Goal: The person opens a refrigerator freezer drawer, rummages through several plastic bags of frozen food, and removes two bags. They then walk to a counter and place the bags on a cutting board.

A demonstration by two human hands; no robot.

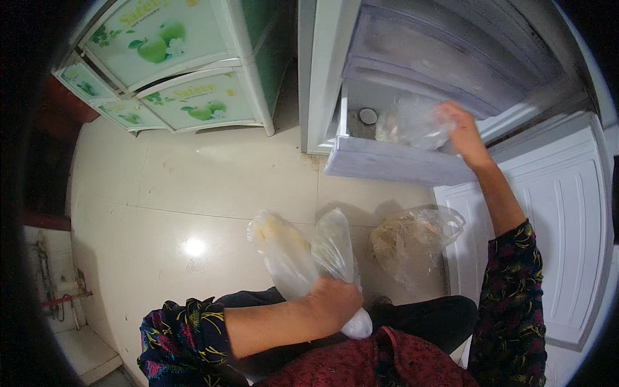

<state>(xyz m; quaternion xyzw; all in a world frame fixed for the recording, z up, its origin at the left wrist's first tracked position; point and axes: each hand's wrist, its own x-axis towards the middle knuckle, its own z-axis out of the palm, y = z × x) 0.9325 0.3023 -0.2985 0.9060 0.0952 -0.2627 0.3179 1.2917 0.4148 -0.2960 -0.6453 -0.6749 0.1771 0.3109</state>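
Observation:
My left hand point(336, 302) is closed around the gathered necks of white, frosty plastic bags; one bag point(280, 242) shows yellowish contents, and a second bag point(333, 242) lies against it. My right hand point(457, 123) grips a clear plastic bag point(411, 126) over the pulled-out bottom drawer point(391, 162) of a freezer. What this bag holds is hard to make out. Beside it, in the drawer, is a small round whitish item point(368, 116). Another clear plastic bag point(411, 242), with brownish contents, rests on the tiled floor between my left hand and the freezer door.
The freezer door point(556, 222) stands wide open at the right. Above the pulled-out drawer is another freezer drawer point(435, 58). A plastic cabinet point(193, 101) with green apple pictures stands at the upper left. A tiled ledge point(89, 353) is at the lower left.

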